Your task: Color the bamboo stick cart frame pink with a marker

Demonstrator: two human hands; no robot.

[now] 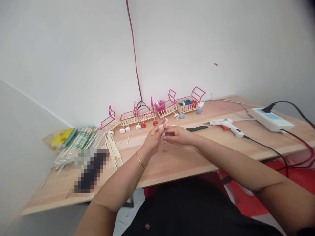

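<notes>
Over the middle of the table, my left hand (154, 138) and my right hand (177, 135) meet. Between their closed fingertips is a small pale, partly see-through piece (164, 139); its kind is too small to make out. Just beyond them stands a row of little shopping carts built from sticks, with pink rims and bottle-cap wheels. Closest to my fingers is the cart with a pink bowl-like thing (159, 105) in it. A dark green-handled tool (197, 128), perhaps a knife, lies right of my right hand.
A white glue gun (227, 125) rests at the right, its cord trailing off the table edge. Behind it sits a white power strip (272, 119) with cables. Loose wooden sticks (113, 150) and packaged sticks (82, 139) lie at the left, near a blurred dark object (91, 172).
</notes>
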